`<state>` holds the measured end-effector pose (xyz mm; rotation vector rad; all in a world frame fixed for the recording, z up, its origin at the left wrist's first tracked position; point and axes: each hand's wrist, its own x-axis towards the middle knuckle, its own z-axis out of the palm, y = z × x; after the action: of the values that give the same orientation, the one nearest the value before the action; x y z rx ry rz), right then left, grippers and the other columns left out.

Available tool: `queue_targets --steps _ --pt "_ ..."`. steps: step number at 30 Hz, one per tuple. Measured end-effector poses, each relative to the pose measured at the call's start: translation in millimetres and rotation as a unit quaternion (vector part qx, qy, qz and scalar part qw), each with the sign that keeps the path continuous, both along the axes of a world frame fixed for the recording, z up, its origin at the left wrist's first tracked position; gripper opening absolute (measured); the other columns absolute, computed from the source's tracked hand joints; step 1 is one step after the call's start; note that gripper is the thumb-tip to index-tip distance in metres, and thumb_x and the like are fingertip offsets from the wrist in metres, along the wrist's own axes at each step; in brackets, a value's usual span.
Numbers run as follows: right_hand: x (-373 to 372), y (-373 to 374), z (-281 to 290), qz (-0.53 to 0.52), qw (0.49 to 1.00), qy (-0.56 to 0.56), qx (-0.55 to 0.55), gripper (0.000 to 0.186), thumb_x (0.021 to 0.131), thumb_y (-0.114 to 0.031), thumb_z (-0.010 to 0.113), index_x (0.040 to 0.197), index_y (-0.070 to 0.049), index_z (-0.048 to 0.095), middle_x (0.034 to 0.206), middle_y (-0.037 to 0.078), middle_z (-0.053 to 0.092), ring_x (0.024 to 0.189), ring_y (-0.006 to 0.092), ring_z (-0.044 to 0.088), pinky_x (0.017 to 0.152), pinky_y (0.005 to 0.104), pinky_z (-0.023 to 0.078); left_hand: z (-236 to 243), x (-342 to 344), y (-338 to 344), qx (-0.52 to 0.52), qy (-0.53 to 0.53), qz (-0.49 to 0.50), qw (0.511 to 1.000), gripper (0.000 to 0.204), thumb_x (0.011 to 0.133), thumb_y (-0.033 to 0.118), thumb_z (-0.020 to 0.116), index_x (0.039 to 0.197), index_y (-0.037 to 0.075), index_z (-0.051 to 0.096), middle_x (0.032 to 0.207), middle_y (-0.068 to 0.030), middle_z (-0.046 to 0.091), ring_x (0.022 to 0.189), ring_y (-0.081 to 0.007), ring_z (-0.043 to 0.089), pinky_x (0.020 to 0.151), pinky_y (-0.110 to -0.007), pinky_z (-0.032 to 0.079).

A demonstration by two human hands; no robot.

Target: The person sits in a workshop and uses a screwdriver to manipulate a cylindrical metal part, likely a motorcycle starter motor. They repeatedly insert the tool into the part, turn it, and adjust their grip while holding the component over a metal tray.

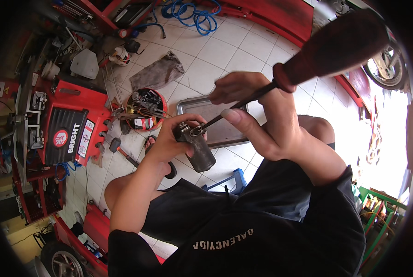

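A dark, cylindrical metal part, like a small starter motor (201,157), is gripped in my left hand (162,143). Its fittings point up and its rounded end hangs lower right. A large screwdriver (333,51) with a dark red handle slants down from the upper right. Its shaft reaches the fittings on the motor; whether the tip sits inside one is hard to make out. My right hand (278,120) is beside the shaft, with fingers stretched out and thumb apart. The shaft crosses in front of the palm, between thumb and fingers, and no fingers wrap the handle.
Below my hands a shallow metal tray (225,144) lies on the tiled floor. A red tub of parts (162,121), a grey rag (158,71) and a hammer (123,153) lie leftward. A red machine (65,127) stands at left; a blue stool (238,181) shows between my legs.
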<state>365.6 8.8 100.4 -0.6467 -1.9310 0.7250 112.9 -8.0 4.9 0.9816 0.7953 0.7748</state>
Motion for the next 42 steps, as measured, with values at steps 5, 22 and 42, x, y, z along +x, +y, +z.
queue_targets --steps 5,22,42 --pt "3.8 4.1 -9.3 0.026 0.998 0.033 -0.049 0.038 0.101 -0.002 0.053 0.136 0.013 0.048 0.099 0.019 0.074 0.099 0.0271 0.074 0.087 0.0321 0.057 -10.7 -0.6 2.5 0.0 -0.056 -0.002 0.998 0.074 0.05 0.007 0.088 0.12 0.0 0.065 0.092 -0.0056 0.071 0.087 -0.0131 0.069 0.076 -0.026 0.054" --pt "5.9 8.1 -13.2 -0.032 0.997 0.036 -0.056 0.008 0.087 -0.001 0.075 0.087 0.004 0.068 0.089 0.014 0.076 0.079 0.0216 0.077 0.067 0.0292 0.058 -10.4 4.3 1.7 -0.008 -0.108 -0.021 0.994 0.089 0.043 0.015 0.097 0.123 -0.001 0.063 0.093 -0.007 0.072 0.088 -0.0161 0.069 0.08 -0.029 0.056" --pt "-2.4 -7.5 -17.0 0.073 0.989 0.091 -0.087 0.007 0.093 0.015 0.055 0.098 0.01 0.059 0.09 0.018 0.071 0.094 0.0325 0.075 0.086 0.0404 0.062 -4.8 -1.8 -14.7 0.016 -0.088 -0.016 0.996 0.083 0.047 0.011 0.096 0.123 -0.003 0.064 0.092 -0.0096 0.072 0.086 -0.0185 0.07 0.081 -0.032 0.054"
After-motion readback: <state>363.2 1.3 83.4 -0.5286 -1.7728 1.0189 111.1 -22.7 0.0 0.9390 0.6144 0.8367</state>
